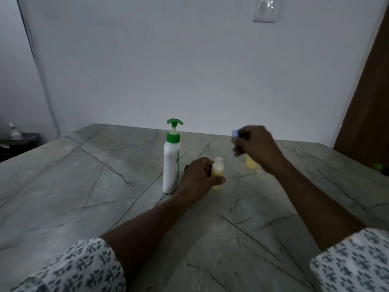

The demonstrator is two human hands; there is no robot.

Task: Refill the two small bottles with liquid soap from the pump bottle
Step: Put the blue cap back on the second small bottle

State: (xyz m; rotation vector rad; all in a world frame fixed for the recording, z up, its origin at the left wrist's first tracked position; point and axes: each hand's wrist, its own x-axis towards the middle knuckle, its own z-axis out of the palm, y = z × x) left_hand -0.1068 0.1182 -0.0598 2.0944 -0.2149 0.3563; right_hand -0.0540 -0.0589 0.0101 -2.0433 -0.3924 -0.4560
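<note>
Sleeve (pixel 73 270) nearest; left hand (pixel 197 180) grips bottle (pixel 217 170), mid table (pixel 63 186).

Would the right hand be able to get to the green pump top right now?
Probably yes: the pump top stands in the open with nothing over it. But the right hand pinches a small pale thing, so its fingers are not free.

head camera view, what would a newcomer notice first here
The white pump bottle with its green pump head stands upright in the middle of the grey veined table. Just right of it, the left hand grips a small bottle of yellowish soap. The right hand, raised and blurred, pinches a small pale piece above a second small bottle that it partly hides.
</note>
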